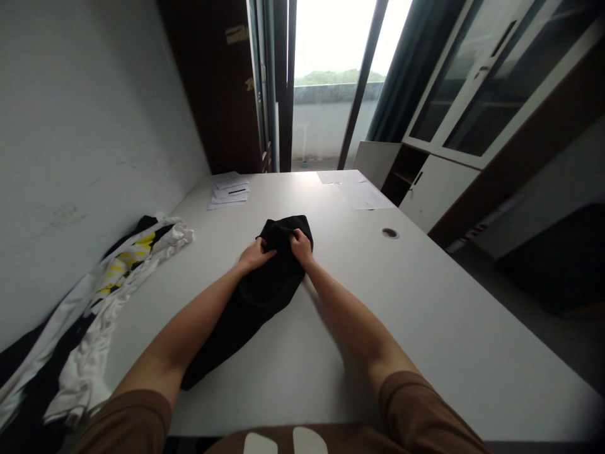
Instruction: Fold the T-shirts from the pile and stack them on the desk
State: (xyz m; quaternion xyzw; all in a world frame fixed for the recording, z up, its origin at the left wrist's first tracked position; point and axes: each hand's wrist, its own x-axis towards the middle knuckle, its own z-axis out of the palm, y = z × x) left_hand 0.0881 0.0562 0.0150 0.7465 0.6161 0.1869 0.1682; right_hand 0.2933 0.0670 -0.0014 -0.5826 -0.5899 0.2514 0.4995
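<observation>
A black garment [267, 287] lies bunched at its far end on the white table, with a narrower part stretching back toward my left forearm. I cannot tell what kind of garment it is. My left hand [256, 255] grips the left side of the bunched end, its thumb lying over the cloth and some fingers hidden by it. On the opposite side, my right hand [301, 246] pinches a raised fold of the same fabric between thumb and fingers.
Along the wall at left lies a heap of white, black and yellow clothes [118, 277]. Papers [229, 190] with a dark pen-like item sit at the far left, more sheets [359, 191] at the far right. A round cable hole [390, 233] is in the white table [425, 328].
</observation>
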